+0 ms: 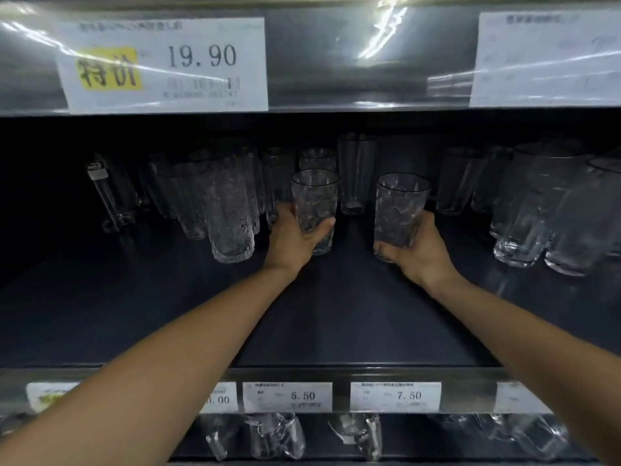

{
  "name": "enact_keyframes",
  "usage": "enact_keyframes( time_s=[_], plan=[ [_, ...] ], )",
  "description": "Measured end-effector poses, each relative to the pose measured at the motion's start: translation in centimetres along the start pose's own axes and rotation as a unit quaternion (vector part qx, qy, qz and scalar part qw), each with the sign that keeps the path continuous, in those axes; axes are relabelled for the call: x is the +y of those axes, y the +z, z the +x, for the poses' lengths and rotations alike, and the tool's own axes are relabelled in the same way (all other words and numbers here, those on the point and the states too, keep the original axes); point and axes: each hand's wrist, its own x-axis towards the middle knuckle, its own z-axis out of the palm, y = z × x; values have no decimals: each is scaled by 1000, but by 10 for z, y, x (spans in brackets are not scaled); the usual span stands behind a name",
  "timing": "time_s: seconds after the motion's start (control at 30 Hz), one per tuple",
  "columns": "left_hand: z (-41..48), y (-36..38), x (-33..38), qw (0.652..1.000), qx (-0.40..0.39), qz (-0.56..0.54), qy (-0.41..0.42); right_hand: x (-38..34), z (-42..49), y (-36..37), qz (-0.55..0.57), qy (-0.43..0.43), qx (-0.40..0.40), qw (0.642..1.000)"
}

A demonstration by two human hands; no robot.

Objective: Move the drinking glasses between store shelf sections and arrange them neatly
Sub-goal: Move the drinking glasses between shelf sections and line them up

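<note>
Glass, likely slick and breakable, is wanting low, wrapped holds: the left grip (pixel 295 238) is clasping the left tumbler (pixel 314 200), the right grip (pixel 421 255) is cupping the right tumbler (pixel 400 206), rims rising above both.

Only one view is given here, so no overlap with a second camera can be described. It's worn on the head and pointed forward and a bit down into a dark shelf bay (pixel 336 314). Everything is seen from close up. The upper shelf edge with its 19.90 price tag (pixel 164 65) is stretched across the top and bowed by the wide lens, and the front rail (pixel 470 376) with the smaller tags is laid across the bottom. Both forearms are seen entering from the lower corners. Near mid-frame, the left glass (pixel 314 200) is gripped by the left hand (pixel 289 240) and the right glass (pixel 398 210) by the right hand (pixel 423 253). Rims are viewed from slightly above.
</note>
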Motion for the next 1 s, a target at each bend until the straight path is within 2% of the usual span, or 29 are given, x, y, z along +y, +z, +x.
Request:
enact_keyframes(
  time_s=[0.2,0.63,1.0],
  plan=[
    [15,11,-4,1000,24,8,17,5,24,4,-15,-13,-1,1000],
    [23,15,-7,990,78,106,41,9,45,3,8,14,38,999],
    [26,14,-10,992,77,89,37,5,40,6,8,16,6,1000]
  ],
)
